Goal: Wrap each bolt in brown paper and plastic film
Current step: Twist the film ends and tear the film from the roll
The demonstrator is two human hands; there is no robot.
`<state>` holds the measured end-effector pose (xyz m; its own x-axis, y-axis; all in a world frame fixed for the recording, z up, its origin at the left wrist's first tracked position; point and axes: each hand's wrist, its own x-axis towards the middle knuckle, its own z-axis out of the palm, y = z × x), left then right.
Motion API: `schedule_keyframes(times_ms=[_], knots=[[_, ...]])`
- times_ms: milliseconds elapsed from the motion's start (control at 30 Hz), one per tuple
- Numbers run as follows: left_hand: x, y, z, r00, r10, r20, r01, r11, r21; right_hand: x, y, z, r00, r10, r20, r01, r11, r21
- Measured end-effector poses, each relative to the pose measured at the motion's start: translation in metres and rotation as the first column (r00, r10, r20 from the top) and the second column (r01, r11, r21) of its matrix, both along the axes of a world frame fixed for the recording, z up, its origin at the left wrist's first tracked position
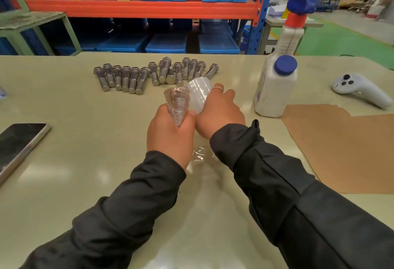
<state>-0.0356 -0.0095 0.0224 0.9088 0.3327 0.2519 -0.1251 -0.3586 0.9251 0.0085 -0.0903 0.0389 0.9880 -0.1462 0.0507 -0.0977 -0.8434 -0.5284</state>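
My left hand [170, 134] grips a bolt wrapped in brown paper and clear film [178, 103], its top sticking up out of my fist. Right beside it, my right hand [217, 115] holds a roll of clear plastic film [198, 92], fingers curled round it. A loose tail of film [199, 154] hangs below between my wrists. Several bare steel bolts [155, 73] lie in a row on the table behind my hands. Sheets of brown paper [345, 147] lie flat at the right.
A white bottle with a blue cap [275, 89] stands right of my hands, a spray bottle [295, 28] behind it. A white controller [360, 90] lies at far right, a phone [19, 145] at the left edge. Blue crates sit on racking [149, 6] behind the table.
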Motion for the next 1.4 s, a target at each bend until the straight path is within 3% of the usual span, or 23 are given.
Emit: schedule_keyframes(times_ms=[167,667,967,1400], knots=[[-0.003,-0.003,0.017,0.988,-0.034,0.148,0.022,0.997,0.080,0.006,0.008,0.002,0.998,-0.033,0.047,0.037,0.997,-0.075],[-0.012,0.016,0.021,0.988,-0.155,-0.013,0.140,0.919,-0.369,0.009,0.009,0.002,0.994,0.087,-0.069,-0.094,0.990,-0.104],[-0.029,0.015,0.024,0.977,-0.210,-0.027,0.173,0.868,-0.465,0.017,0.006,0.005,0.990,0.062,-0.127,-0.069,0.996,-0.055],[-0.055,0.036,0.029,0.977,-0.212,-0.035,0.180,0.896,-0.405,0.024,0.001,0.006,0.978,0.071,-0.194,-0.079,0.996,-0.035]])
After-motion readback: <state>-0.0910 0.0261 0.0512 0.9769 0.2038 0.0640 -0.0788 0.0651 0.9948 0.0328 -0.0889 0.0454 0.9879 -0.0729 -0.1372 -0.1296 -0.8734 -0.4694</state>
